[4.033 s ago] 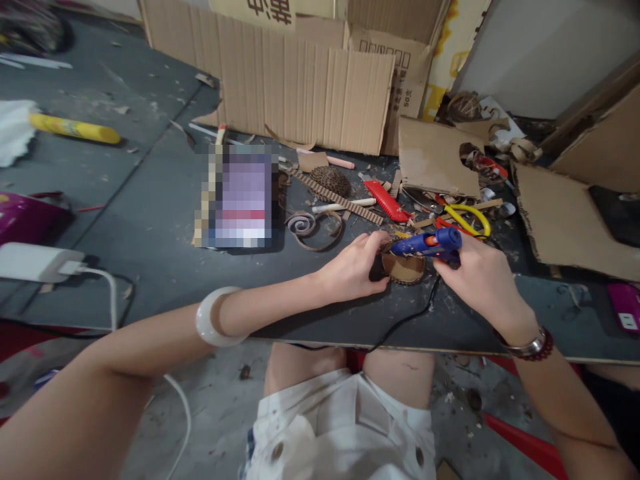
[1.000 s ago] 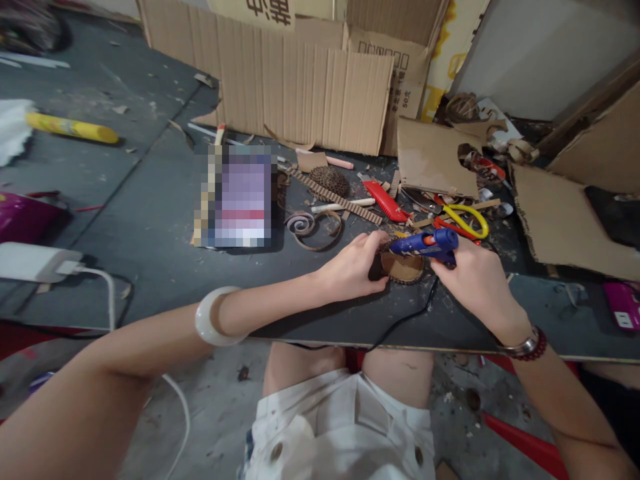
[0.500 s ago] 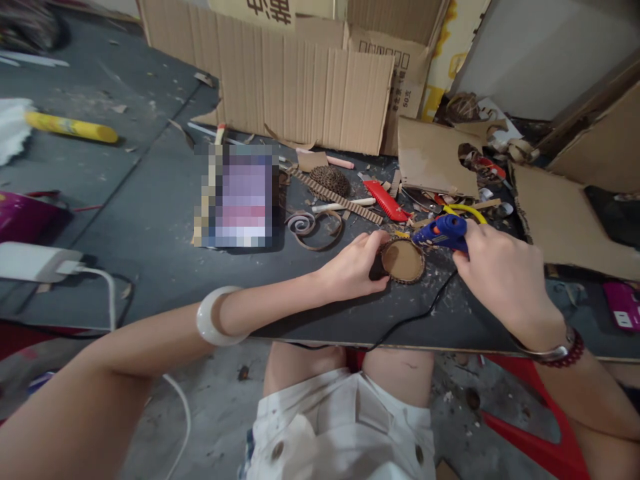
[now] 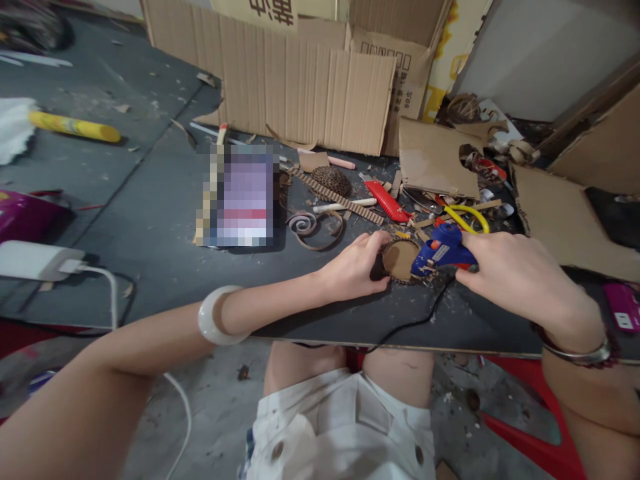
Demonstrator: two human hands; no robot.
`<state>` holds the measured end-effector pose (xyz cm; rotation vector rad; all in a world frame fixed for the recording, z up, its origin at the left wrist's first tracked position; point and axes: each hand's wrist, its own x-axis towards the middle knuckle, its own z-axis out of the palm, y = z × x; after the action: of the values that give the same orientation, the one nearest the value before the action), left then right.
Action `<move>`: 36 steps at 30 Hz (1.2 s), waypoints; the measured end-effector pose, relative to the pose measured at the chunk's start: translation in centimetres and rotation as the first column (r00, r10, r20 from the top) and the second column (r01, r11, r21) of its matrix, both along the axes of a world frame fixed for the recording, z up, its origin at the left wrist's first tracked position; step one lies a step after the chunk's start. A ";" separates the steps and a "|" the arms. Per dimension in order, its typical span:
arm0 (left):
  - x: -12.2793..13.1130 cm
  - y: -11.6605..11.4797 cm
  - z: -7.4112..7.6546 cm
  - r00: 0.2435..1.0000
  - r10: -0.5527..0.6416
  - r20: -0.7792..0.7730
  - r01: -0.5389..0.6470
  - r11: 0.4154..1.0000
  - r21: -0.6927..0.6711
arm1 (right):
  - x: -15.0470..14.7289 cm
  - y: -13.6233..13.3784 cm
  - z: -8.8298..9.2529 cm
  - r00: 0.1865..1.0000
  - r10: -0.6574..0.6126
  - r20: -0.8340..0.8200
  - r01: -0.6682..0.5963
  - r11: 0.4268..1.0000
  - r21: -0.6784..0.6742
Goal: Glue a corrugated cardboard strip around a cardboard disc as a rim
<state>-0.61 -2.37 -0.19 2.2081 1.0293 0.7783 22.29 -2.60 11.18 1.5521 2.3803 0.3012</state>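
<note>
The round cardboard disc (image 4: 400, 259) is laid flat on the dark table (image 4: 150, 220), close to its near edge, right in front of the person. It has a smooth brown face and a ridged, corrugated rim. The left hand (image 4: 350, 270) is curled shut against the disc's left edge, which is pinched and pressed down. A blue glue gun (image 4: 440, 250) is gripped in the closed right hand (image 4: 515, 277) at the disc's right edge, body tilted, nozzle end down near the rim; contact between tip and rim cannot be told. As a judgement, gluing here would be done best with the disc pinned firmly, the nozzle held low over the rim, the trigger squeezed gently, and the left fingertips kept off any hot bead. The gun's black cord (image 4: 410, 323) is trailed from the disc toward the person, over the table edge. Beyond the disc, to the left, a flat cardboard spiral (image 4: 305, 223), a long toothed corrugated strip (image 4: 335, 195) and a coiled brown dome (image 4: 331, 180) are seen. Beyond it, to the right, a red ribbed plastic cutter (image 4: 390, 200) and yellow-handled scissors (image 4: 473, 217) are seen among scraps. Far behind the disc, a large fluted cardboard sheet (image 4: 300, 87) is stood up.
</note>
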 end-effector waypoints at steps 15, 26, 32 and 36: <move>0.0 0.1 -0.1 1.000 -0.005 -0.006 0.005 1.000 -0.003 | 0.8 0.0 -1.9 0.958 -0.097 -0.271 0.058 0.987 -0.150; 0.0 0.1 -0.1 1.000 -0.004 -0.004 0.004 1.000 -0.013 | 1.0 -0.3 -3.0 0.927 -0.104 -0.361 0.076 0.993 -0.091; 0.0 0.1 -0.1 1.000 -0.016 -0.012 0.015 1.000 -0.010 | 0.4 -0.3 -3.6 0.915 -0.085 -0.395 0.057 0.995 -0.081; 0.0 0.2 -0.1 1.000 -0.010 -0.015 0.010 1.000 -0.004 | 0.0 -0.3 -3.7 0.912 -0.098 -0.397 0.068 0.994 -0.089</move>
<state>-0.65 -2.21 -0.28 2.2171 1.0251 0.7553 22.32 -2.93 7.52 1.8186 2.5739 -0.1403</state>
